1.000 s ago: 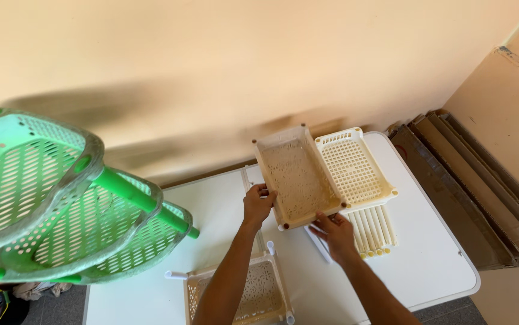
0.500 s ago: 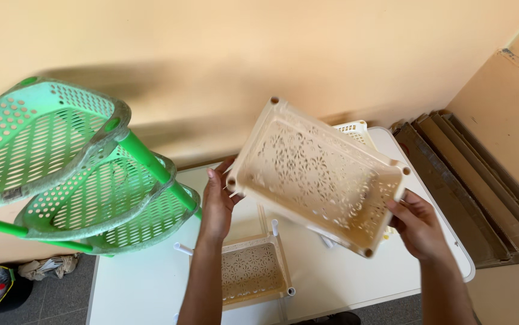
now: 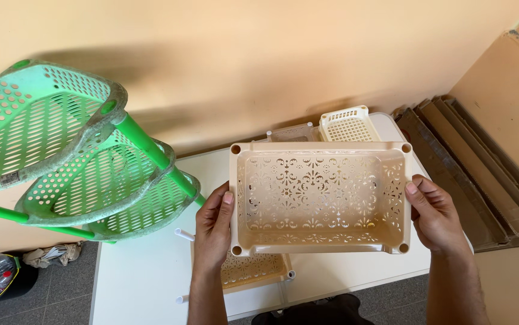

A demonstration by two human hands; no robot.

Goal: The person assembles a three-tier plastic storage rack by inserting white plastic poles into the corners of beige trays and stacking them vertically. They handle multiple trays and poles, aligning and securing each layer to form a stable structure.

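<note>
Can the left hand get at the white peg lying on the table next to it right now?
Probably not yet: the left hand grips the beige tray, as does the right hand. The white peg lies uncovered just beside its wrist.

A plain home room or storeroom, judging by the bare peach-painted wall (image 3: 259,54), the white bench (image 3: 151,271) against it, the green perforated plastic tiered rack (image 3: 61,156) left of the bench, flattened brown cardboard sheets (image 3: 476,174) to its right, and grey floor tiles (image 3: 49,295) below.
</note>
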